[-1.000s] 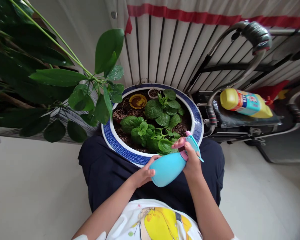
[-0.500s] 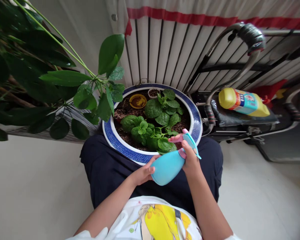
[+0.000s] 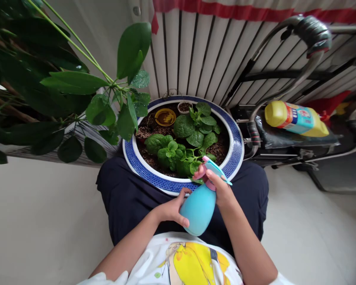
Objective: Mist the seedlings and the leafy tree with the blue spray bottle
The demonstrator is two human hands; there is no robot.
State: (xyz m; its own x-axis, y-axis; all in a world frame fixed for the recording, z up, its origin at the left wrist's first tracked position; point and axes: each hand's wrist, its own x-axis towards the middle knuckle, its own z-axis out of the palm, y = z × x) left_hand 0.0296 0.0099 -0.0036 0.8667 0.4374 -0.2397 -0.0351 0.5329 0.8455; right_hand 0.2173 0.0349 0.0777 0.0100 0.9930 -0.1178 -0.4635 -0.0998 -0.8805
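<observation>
A light-blue spray bottle (image 3: 199,208) with a pink collar and blue trigger is tilted toward a round blue-and-white pot (image 3: 236,144) that rests against my knees. My right hand (image 3: 221,189) is wrapped round the bottle's neck, fingers at the trigger. My left hand (image 3: 172,209) cups the bottle's lower side. The nozzle points at the small leafy green plants (image 3: 184,142) growing in dark soil. A yellow dish (image 3: 165,117) and a small white cup (image 3: 184,107) lie on the soil at the far side of the pot.
A big plant with long stems and dark leaves (image 3: 56,91) hangs over the pot from the left. A folding metal cart (image 3: 299,75) carrying a yellow bottle (image 3: 295,118) stands to the right. White slats with a red strip run behind. Pale floor lies either side.
The bottle has swung from a low slant to nearly upright, and its nozzle has shifted left toward the pot's near rim. Both hands have stayed on it.
</observation>
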